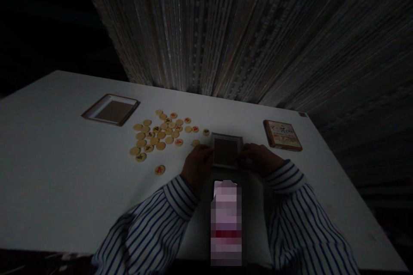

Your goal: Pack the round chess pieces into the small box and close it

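Note:
Between my two hands, a small open box (pixel 226 153) with a brown bottom and pale inner walls rests on the white table, and no pieces show inside it. My left hand (pixel 196 167) has its fingers closed at the box's left side. At the right side, the bent fingers of my right hand (pixel 260 159) pinch the other edge; both thumbs are hard to make out in the dim light. Just beyond my left hand lies a xiangqi piece (pixel 195 142). Many more round wooden xiangqi pieces (pixel 160 135) are scattered to the left, some showing red or black characters, others blank side up.
A second open box (pixel 113 111) stands at the far left of the white table (pixel 71 172). A printed closed box (pixel 282 135) lies at the right. Nearer me is a lit phone (pixel 226 223), its screen blurred. A striped curtain (pixel 206 30) hangs behind the table.

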`<state>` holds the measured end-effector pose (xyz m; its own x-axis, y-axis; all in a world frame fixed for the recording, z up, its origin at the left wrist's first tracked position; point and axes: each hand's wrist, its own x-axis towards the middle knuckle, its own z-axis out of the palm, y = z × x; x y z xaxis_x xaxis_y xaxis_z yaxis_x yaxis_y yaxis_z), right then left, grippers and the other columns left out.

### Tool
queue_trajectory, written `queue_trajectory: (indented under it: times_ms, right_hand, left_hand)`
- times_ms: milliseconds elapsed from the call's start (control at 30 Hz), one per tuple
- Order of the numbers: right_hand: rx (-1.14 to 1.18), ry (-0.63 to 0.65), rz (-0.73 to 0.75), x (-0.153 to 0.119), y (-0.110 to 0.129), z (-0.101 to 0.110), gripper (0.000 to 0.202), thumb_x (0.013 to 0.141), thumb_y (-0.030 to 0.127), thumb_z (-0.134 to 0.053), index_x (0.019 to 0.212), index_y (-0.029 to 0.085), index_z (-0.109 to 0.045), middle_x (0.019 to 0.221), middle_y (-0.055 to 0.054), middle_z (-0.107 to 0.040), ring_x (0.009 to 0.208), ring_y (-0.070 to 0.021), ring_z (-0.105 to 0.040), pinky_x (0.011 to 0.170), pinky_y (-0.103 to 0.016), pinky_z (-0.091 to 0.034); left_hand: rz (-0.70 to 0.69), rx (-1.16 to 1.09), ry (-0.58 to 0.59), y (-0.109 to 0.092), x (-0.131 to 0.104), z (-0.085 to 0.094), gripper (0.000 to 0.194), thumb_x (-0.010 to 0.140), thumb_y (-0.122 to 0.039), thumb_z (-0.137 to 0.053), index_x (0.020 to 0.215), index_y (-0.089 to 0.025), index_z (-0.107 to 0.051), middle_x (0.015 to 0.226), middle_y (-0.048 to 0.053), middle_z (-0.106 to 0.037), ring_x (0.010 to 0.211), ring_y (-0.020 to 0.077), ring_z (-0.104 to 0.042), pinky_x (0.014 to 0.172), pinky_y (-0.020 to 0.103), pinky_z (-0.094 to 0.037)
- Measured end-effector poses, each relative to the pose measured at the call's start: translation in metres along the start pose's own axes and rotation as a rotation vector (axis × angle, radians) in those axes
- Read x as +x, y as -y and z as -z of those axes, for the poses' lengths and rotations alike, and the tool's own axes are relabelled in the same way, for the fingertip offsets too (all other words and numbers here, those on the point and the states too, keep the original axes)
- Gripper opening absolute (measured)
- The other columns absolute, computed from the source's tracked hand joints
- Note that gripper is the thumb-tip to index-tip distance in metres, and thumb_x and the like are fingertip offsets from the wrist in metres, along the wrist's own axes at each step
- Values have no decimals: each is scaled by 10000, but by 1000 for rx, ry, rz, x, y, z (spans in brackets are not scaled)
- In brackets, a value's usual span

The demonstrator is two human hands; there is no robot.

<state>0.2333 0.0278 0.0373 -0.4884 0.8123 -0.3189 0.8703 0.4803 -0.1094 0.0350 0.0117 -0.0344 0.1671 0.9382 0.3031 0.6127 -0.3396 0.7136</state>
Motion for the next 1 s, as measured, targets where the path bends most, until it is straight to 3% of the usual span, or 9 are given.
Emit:
queue_trajectory:
  times_ms: [267, 1000]
  right_hand:
    - [20, 1, -19, 0, -1, -2, 197, 754, 271, -542, 873, 238, -697, 883, -56, -617, 743, -157, -572, 664, -277, -420]
    - [-12, -38, -45, 0, -1, -3, 223, 771, 316, -536, 924, 250, -685, 895, -66, -619, 788, -178, -570, 688, -298, -414]
  left_hand:
    - [9, 1, 14, -2, 1, 1, 214, 778, -140, -503, 912, -146, -671, 930, 80, -632, 846, 165, -611, 776, 282, -503]
    - [-10, -17, -3, 0, 0, 1, 202, 778, -148, -498, 897, -167, -661, 918, 62, -633, 832, 159, -610, 758, 293, -510]
